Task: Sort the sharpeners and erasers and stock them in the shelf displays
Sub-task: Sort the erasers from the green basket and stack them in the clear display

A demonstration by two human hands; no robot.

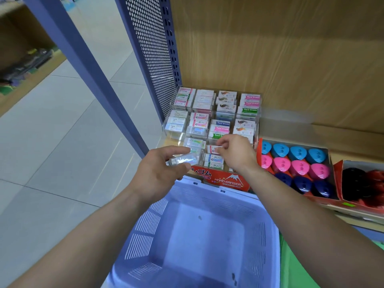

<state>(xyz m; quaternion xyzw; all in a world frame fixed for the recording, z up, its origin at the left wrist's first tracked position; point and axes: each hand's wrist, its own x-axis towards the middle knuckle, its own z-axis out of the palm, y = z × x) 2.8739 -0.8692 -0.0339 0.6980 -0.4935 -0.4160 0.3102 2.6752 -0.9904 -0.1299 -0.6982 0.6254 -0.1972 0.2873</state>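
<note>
Left grip (158,173) is curled round a clear-wrapped eraser (182,160), held just above the near left corner of the display. Right grip (236,154) is pinching a white eraser (214,149) between thumb and fingertips, over a near compartment of the clear acrylic display (258,123). On my feed the display's compartments are packed with rows of boxed erasers, some labelled Hard Eraser. A red Hard Eraser box (226,180) sits at the display's near edge. A purple basket (145,225) is under both forearms, far rim at that red box; I can't tell if they touch. Right of the display a cardboard tray (330,156) holds rows of blue, navy and pink sharpeners (299,168). Further right, a second tray (337,169) holds black and red ones. All of it sits on a wooden shelf (291,129).
</note>
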